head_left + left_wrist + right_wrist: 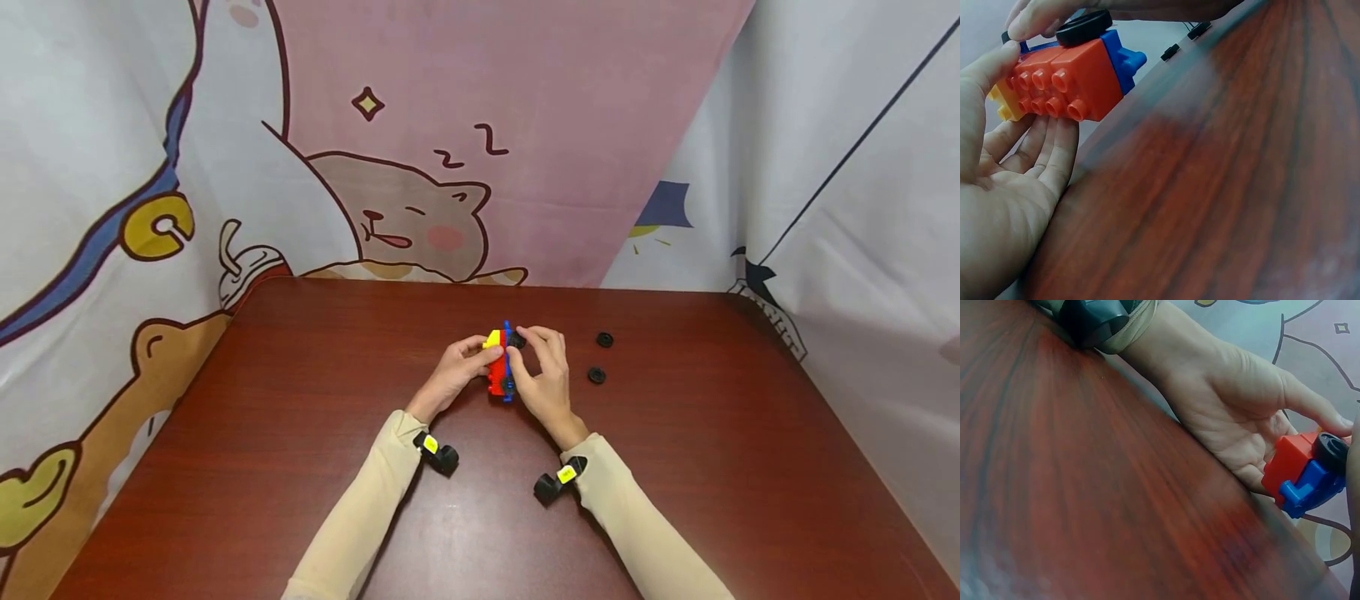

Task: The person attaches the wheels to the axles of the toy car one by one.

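A toy car [496, 377] of red and yellow studded blocks on a blue base [1313, 490] is held up on its side above the table. My left hand [452, 373] grips its block side, thumb on one face and fingers on the other. My right hand [546, 379] is at the blue base, its thumb and forefinger pinching a black wheel [516, 340] near the yellow end. Another black wheel [1084, 29] sits on the base near the red end. In the right wrist view, my right hand is mostly out of frame.
Two loose black wheels, a far one [604, 340] and a nearer one [596, 376], lie on the brown table [300, 467] right of my right hand. A printed cloth [570, 150] hangs behind the table's back edge and along its sides.
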### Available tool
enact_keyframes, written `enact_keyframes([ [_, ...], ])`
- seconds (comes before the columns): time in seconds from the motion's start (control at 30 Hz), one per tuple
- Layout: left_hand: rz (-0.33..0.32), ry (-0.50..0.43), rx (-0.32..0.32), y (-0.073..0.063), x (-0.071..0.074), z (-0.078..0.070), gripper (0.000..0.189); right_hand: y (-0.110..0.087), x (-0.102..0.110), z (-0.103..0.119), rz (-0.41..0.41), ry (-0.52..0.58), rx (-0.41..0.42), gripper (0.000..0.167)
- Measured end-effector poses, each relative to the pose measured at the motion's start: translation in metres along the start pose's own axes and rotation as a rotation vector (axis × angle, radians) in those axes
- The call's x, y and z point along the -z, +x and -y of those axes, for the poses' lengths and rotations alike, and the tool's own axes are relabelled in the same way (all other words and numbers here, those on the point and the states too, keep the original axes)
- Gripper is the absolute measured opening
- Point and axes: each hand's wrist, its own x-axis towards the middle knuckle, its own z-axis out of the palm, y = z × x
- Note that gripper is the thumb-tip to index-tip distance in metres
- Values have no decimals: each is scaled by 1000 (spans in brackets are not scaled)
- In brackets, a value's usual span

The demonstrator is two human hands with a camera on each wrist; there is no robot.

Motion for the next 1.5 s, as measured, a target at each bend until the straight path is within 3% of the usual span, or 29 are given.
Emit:
enact_keyframes([
  [0.33, -21, 36, 4, -1, -1, -2, 32, -3, -5, -1, 63, -31, -36, 36],
  [0.6, -25, 48, 7, -3, -2, -3, 25, -5, -6, 2, 77, 22, -75, 38],
  [0.87, -4, 39, 10, -3, -3, -2, 14, -5, -7, 5, 40, 65, -35, 32],
  [1.23, 8, 64, 1, -3, -5, -2, 19, 10, 3, 41, -28, 171, -185, 16],
  [1.5, -4, 155, -4, -5, -6, -5, 24, 7, 1, 37, -13, 165, -192, 14],
])
